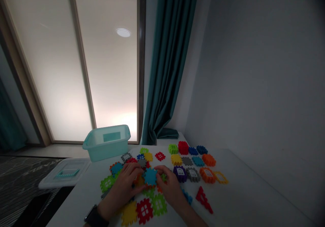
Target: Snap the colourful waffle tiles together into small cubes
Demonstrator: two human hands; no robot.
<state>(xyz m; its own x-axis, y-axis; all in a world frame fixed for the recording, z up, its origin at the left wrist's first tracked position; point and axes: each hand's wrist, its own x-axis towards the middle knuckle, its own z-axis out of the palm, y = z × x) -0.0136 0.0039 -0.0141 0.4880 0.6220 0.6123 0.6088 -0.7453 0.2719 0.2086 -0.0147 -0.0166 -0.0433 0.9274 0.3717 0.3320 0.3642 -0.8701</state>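
One blue notched plastic building tile (150,176), pinched between the curled fingers of the left hand (122,189) and the right hand (170,186), above the white table (241,186), toward its near edge.

The white table (248,186) holds bright plastic building tiles (176,159) (some with little windows) plus a red triangular piece (203,200).

Orange tile (138,180) mostly hidden behind left hand (122,189), seemingly.

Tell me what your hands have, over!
Left hand, right hand: on blue tile. Other tiles right around both hands.
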